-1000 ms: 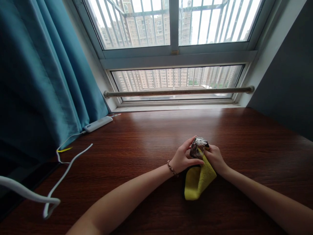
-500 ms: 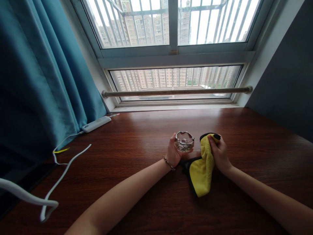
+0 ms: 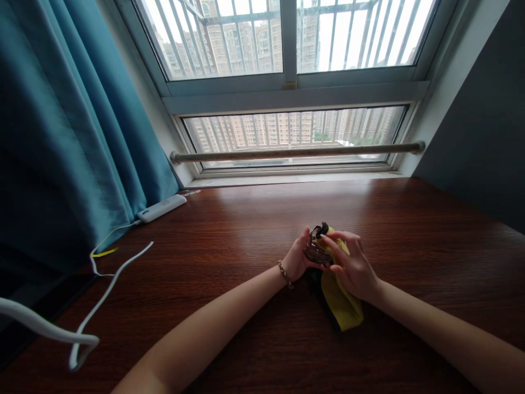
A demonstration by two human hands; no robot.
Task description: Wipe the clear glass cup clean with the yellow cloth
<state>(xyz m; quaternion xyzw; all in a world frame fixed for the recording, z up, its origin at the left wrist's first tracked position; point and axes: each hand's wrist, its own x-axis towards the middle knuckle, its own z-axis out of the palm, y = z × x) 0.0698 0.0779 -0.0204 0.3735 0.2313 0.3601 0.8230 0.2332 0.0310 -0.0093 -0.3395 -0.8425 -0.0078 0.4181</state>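
A clear glass ashtray (image 3: 315, 253) is gripped in my left hand (image 3: 298, 256), tilted toward the right. My right hand (image 3: 356, 268) is at the ashtray's right side, its fingers pressing a yellow cloth with black edging (image 3: 343, 306) against the glass. One black edge of the cloth pokes up at the ashtray's rim, and the rest hangs below my right hand. My right fingers hide part of the cloth and of the ashtray. A bracelet (image 3: 285, 274) circles my left wrist.
Both arms reach over a reddish-brown wooden tabletop (image 3: 246, 219). A white power strip (image 3: 162, 208) lies at the back left, beside a blue curtain (image 3: 94, 126). White cables (image 3: 110, 298) run at the left. Behind the table is a window with a horizontal rail (image 3: 295, 154).
My right hand has moved left, bringing the cloth onto the ashtray. The ashtray has shifted slightly right and lower and is now tilted.
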